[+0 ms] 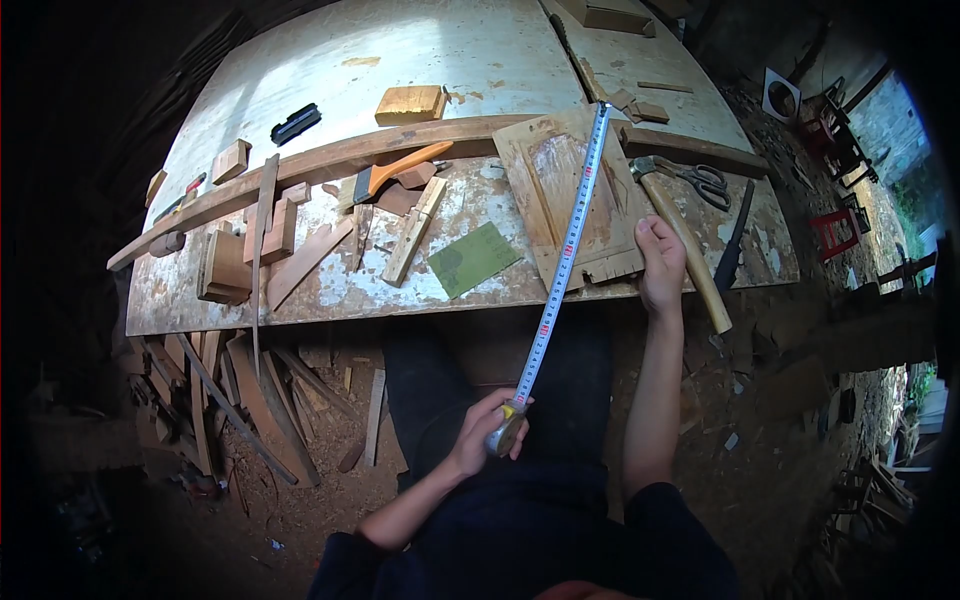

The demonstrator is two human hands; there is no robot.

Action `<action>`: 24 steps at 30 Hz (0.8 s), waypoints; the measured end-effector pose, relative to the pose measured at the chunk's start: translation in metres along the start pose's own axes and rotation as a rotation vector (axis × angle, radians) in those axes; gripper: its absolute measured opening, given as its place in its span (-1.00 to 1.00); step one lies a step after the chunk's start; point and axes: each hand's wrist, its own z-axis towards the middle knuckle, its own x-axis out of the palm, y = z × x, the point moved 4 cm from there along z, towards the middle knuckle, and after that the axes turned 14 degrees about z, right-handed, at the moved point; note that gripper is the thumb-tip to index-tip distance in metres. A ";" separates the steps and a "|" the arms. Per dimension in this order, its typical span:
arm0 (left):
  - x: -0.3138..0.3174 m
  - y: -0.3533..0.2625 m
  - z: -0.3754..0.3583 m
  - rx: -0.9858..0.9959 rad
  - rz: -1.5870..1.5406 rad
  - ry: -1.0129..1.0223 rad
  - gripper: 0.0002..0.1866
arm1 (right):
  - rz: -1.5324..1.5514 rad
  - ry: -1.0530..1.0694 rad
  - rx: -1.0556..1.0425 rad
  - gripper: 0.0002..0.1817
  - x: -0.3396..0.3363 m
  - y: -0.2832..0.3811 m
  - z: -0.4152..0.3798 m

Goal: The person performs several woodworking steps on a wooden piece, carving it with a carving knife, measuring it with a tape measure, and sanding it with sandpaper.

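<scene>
My left hand (485,432) grips the case of a tape measure (506,428) close to my body. Its blade (566,248) runs up and away across a flat wooden panel (560,195) lying on the workbench (300,60), and the blade's tip reaches the panel's far edge. My right hand (660,262) rests on the panel's near right corner, pressing it down, beside a hammer with a wooden handle (690,255).
On the bench lie a long curved wooden strip (330,160), an orange-handled tool (390,175), wood blocks (410,104), a green sandpaper sheet (474,258), scissors (710,182) and a small saw (735,240). Wood offcuts (240,400) pile on the dirt floor at left.
</scene>
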 end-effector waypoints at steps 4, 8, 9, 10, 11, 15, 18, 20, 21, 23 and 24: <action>0.000 0.001 -0.001 0.007 -0.007 -0.003 -0.36 | -0.010 -0.008 0.000 -0.77 0.002 0.001 -0.001; -0.001 0.003 -0.001 0.007 -0.008 -0.003 -0.36 | 0.004 0.005 0.011 -0.77 0.000 0.000 0.000; -0.001 0.003 -0.001 0.007 -0.005 -0.004 -0.36 | 0.004 0.009 0.013 -0.77 -0.002 -0.001 0.000; -0.001 0.003 -0.001 0.007 -0.003 -0.005 -0.36 | 0.004 0.013 0.014 -0.77 -0.003 -0.002 0.000; -0.001 0.003 -0.001 0.007 0.000 -0.006 -0.36 | 0.004 0.010 0.010 -0.77 -0.002 -0.001 0.000; 0.000 0.004 -0.001 0.011 -0.005 -0.007 -0.36 | -0.006 0.007 -0.007 -0.76 0.001 0.000 0.000; 0.000 0.004 -0.001 0.009 -0.009 -0.008 -0.36 | -0.016 0.010 -0.014 -0.76 0.001 0.001 -0.001; 0.000 0.003 -0.001 0.009 -0.014 -0.006 -0.36 | -0.018 0.010 -0.014 -0.76 0.000 0.000 0.000; 0.000 0.003 -0.001 0.006 -0.013 -0.008 -0.35 | -0.016 0.010 -0.014 -0.76 -0.001 0.000 0.000; 0.000 0.003 -0.001 0.000 -0.012 -0.010 -0.35 | -0.011 0.003 0.003 -0.78 0.000 0.000 -0.001; 0.000 0.003 -0.001 0.000 -0.012 -0.011 -0.35 | -0.007 -0.002 0.018 -0.81 0.002 0.001 -0.001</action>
